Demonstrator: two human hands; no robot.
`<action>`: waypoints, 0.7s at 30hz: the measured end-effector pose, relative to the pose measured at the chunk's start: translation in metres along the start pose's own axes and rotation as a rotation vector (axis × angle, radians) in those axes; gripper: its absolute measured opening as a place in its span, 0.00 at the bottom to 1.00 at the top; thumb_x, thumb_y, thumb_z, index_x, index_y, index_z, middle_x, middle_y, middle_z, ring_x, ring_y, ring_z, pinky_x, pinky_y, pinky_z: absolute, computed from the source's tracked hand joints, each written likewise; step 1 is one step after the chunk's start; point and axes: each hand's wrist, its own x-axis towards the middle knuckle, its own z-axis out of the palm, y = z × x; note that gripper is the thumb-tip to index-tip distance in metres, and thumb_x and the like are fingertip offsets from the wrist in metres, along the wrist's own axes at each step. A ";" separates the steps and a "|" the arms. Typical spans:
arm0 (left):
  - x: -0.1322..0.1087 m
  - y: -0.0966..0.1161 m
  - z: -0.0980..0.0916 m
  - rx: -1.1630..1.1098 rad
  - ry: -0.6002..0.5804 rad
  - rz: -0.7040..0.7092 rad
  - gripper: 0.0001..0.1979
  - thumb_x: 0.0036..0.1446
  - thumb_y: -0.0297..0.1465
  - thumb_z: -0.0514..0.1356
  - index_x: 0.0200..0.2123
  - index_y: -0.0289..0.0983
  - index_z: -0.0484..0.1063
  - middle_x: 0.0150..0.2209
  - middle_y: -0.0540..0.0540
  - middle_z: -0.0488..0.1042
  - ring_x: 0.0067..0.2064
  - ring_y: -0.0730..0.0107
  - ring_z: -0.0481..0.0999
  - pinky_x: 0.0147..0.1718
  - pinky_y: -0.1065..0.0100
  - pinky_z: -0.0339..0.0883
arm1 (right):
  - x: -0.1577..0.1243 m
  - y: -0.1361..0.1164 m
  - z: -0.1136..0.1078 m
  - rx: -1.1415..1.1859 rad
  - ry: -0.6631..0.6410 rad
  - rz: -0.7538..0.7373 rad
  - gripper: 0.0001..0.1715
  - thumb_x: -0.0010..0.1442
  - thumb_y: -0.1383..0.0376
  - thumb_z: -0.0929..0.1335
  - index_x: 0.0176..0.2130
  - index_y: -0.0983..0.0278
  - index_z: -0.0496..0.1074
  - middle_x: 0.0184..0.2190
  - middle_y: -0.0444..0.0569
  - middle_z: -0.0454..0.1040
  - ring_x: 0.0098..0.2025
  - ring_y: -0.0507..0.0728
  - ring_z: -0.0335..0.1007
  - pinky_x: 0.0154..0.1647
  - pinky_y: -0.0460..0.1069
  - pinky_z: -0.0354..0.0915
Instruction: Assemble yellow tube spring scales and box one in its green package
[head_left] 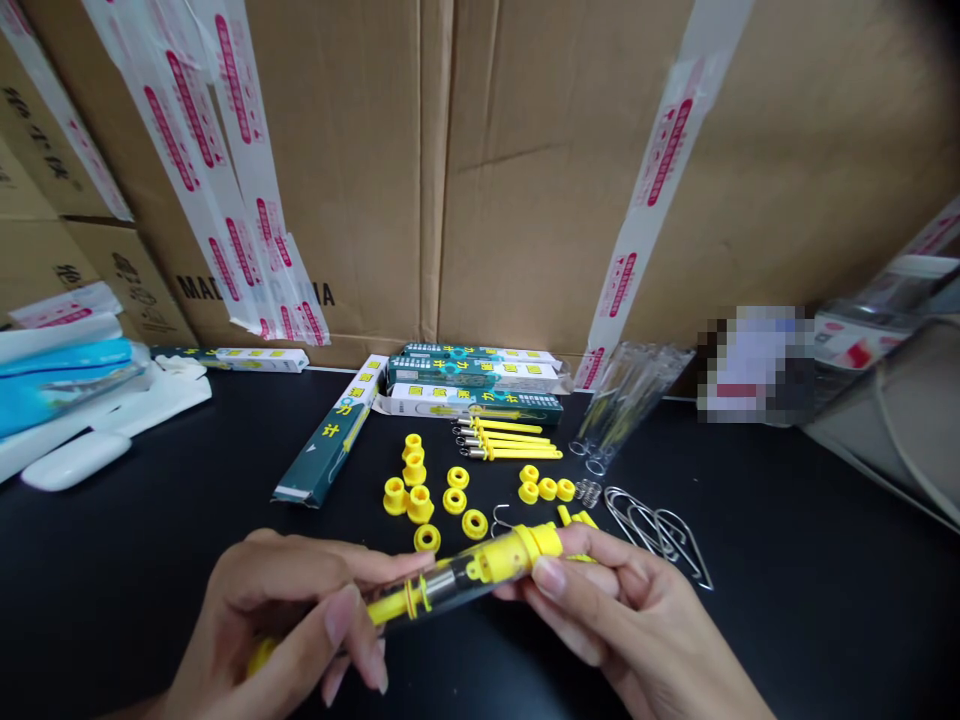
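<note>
My left hand (277, 620) and my right hand (622, 630) both grip a clear plastic tube with yellow fittings (442, 585), held tilted across the front of the view. A yellow rod and a metal sleeve show inside the tube, and a yellow cap sits at its right end. Just beyond the tube lie several yellow plastic rings (416, 490), a small wire hook (501, 520) and several yellow rods with metal ends (510, 440). Part of the tube's lower end is hidden by my left hand.
The parts lie on a black tabletop (787, 570) with dark green product boxes (472, 380) behind them. Small springs (589, 492), wire clips (656, 535) and a clear plastic bag (626, 400) are to the right. Taped cardboard cartons (525, 170) stand behind the tabletop.
</note>
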 end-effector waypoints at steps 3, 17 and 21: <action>0.000 0.002 0.001 -0.017 0.007 -0.047 0.27 0.66 0.51 0.57 0.22 0.45 0.85 0.29 0.45 0.86 0.16 0.71 0.75 0.17 0.72 0.68 | 0.000 0.000 0.000 -0.025 -0.005 0.002 0.11 0.53 0.61 0.83 0.34 0.63 0.84 0.34 0.49 0.88 0.41 0.55 0.86 0.46 0.42 0.77; 0.010 0.024 0.019 -0.019 0.060 0.006 0.14 0.55 0.28 0.64 0.18 0.42 0.77 0.28 0.50 0.82 0.37 0.65 0.85 0.39 0.73 0.74 | 0.000 -0.004 0.000 0.043 0.028 -0.015 0.19 0.50 0.62 0.84 0.43 0.61 0.85 0.39 0.47 0.87 0.43 0.55 0.85 0.50 0.44 0.77; 0.006 0.021 0.024 -0.021 0.087 0.034 0.11 0.53 0.28 0.64 0.19 0.41 0.73 0.31 0.51 0.78 0.37 0.67 0.83 0.38 0.74 0.73 | 0.003 0.000 -0.001 0.111 0.021 -0.007 0.26 0.51 0.62 0.84 0.49 0.58 0.84 0.42 0.49 0.88 0.48 0.56 0.84 0.53 0.46 0.76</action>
